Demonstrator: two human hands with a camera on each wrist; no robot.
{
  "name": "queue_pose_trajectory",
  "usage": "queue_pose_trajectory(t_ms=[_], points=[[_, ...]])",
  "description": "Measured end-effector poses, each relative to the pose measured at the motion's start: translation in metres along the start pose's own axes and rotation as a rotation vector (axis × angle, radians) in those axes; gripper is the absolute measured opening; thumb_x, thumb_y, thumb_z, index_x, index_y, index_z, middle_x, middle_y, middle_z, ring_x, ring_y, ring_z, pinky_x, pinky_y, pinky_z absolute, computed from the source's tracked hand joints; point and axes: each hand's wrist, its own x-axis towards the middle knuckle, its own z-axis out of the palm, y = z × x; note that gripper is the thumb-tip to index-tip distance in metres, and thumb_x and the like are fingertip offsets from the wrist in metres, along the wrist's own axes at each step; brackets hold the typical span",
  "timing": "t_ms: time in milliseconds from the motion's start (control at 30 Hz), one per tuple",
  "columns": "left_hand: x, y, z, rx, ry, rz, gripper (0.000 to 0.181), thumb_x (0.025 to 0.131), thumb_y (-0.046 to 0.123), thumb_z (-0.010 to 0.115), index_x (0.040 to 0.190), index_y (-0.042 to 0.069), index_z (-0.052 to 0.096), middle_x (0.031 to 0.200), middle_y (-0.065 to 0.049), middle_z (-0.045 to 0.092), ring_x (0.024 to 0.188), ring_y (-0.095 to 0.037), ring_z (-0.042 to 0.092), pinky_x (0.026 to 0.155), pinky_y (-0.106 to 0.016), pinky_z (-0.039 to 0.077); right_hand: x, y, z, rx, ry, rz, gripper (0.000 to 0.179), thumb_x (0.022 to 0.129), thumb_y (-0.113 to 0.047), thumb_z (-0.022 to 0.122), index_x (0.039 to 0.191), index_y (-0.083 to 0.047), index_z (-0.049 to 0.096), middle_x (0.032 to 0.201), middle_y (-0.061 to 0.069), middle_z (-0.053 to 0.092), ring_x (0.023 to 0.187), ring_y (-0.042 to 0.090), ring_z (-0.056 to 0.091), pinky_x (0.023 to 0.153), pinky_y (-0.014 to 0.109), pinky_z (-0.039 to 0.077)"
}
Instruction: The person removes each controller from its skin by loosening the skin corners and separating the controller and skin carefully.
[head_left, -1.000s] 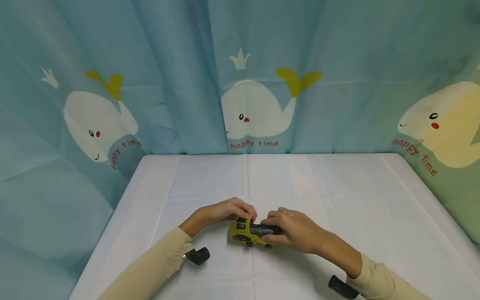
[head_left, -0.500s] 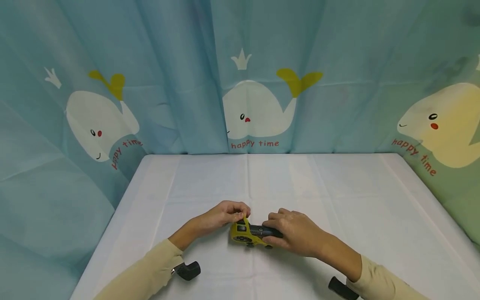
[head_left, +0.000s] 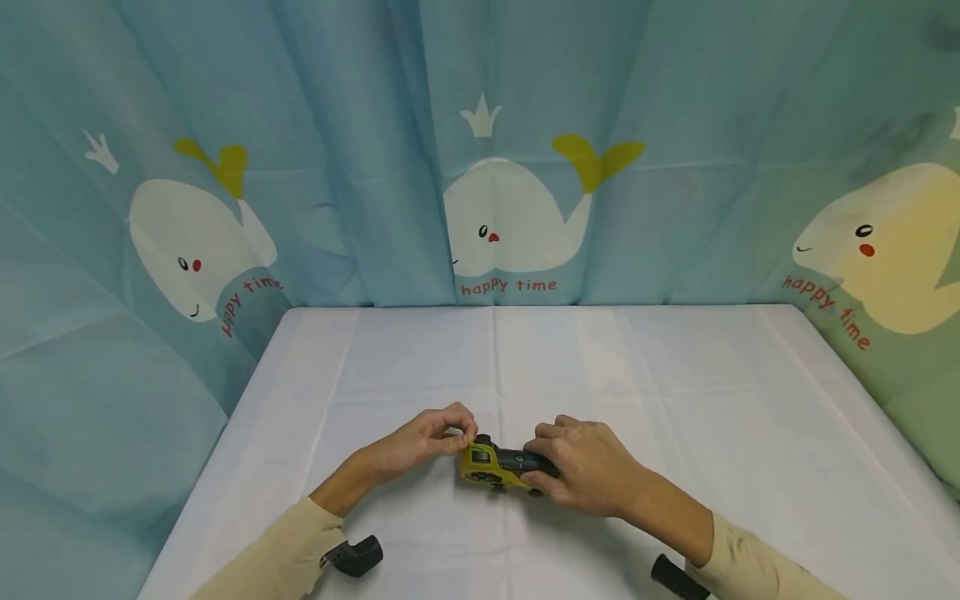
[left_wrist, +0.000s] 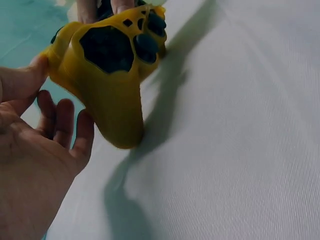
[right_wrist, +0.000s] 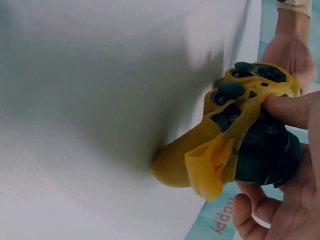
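Note:
A black game controller [right_wrist: 270,155] is partly covered by a yellow rubbery sleeve [left_wrist: 115,105]. It stands on edge close over the white cloth, thumbsticks facing the person. My right hand [head_left: 596,471] grips the bare black end, thumb on the front, as the right wrist view shows. There, a loose flap of the sleeve is folded back at the near grip. My left hand [head_left: 420,442] pinches the sleeve's top edge at the far left end between thumb and fingertip. In the left wrist view its other fingers are bent behind the sleeve, which fits round the left grip.
A white cloth covers the table [head_left: 600,367]. Blue curtains [head_left: 360,167] with whale prints hang along the back and sides. Black wrist attachments stick out beneath the left sleeve cuff [head_left: 356,556] and the right cuff [head_left: 678,577].
My left hand has moved left along the controller, drawing the sleeve's upper edge over its left end; more of the black top shows there. My right hand keeps its grip almost in place.

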Motion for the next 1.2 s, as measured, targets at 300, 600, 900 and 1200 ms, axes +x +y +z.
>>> queue_pose_trajectory(t_ms=[300,600,900,1200], points=[[-0.003,-0.01,-0.003,0.093,0.038,0.033,0.011,0.105,0.006,0.054,0.101,-0.001,0.062,0.104,-0.008,0.048,0.099,-0.022,0.046,0.086,-0.034,0.044,0.001,0.006,0.0,0.054,-0.003,0.01,0.027,0.092,-0.041,0.072,0.099,-0.015,0.076,0.088,-0.01,0.064,0.074,0.008,0.053,0.055,0.026,0.045],[0.001,-0.006,0.008,0.105,0.117,-0.104,0.014,0.107,0.009,0.051,0.111,-0.004,0.054,0.112,-0.007,0.057,0.105,-0.019,0.056,0.09,-0.035,0.049,0.003,0.008,-0.002,0.096,-0.053,0.005,0.026,0.094,-0.04,0.071,0.101,-0.015,0.075,0.089,-0.01,0.06,0.078,0.007,0.049,0.07,0.037,0.049],[0.004,0.024,0.013,0.473,0.057,0.015,0.03,0.107,0.007,0.045,0.127,0.011,0.067,0.132,0.0,0.053,0.125,-0.024,0.046,0.101,-0.051,0.039,0.002,0.009,0.002,0.151,-0.099,0.018,0.028,0.1,-0.041,0.065,0.11,-0.016,0.073,0.095,-0.01,0.058,0.088,0.01,0.044,0.08,0.039,0.039],[0.015,0.043,0.015,0.759,-0.001,0.006,0.018,0.095,0.021,0.061,0.106,0.029,0.072,0.145,0.004,0.041,0.132,-0.017,0.035,0.099,-0.048,0.042,0.0,0.012,0.004,0.17,-0.093,0.019,0.027,0.1,-0.042,0.065,0.111,-0.018,0.072,0.097,-0.01,0.057,0.087,0.009,0.048,0.085,0.043,0.04]])
